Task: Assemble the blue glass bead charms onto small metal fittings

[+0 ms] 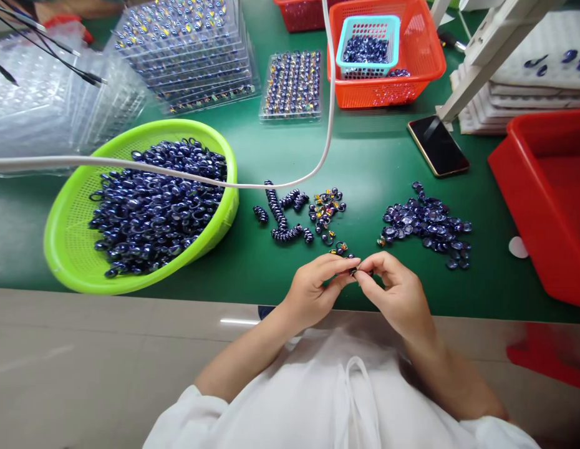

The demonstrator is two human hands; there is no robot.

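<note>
My left hand and my right hand meet at the table's front edge, fingertips pinched together. Between them is a small dark shiny ring-like piece, mostly hidden by the fingers. Just beyond my fingertips lies a small pile of dark rings with yellow-gold parts. Left of that pile, dark blue rings are lined up in rows. To the right spreads a heap of flat, dark blue shiny pieces.
A green basket full of dark rings stands left, with a white cable crossing over it. Behind are stacked clear trays, a single filled tray and an orange basket. A phone and red bin are right.
</note>
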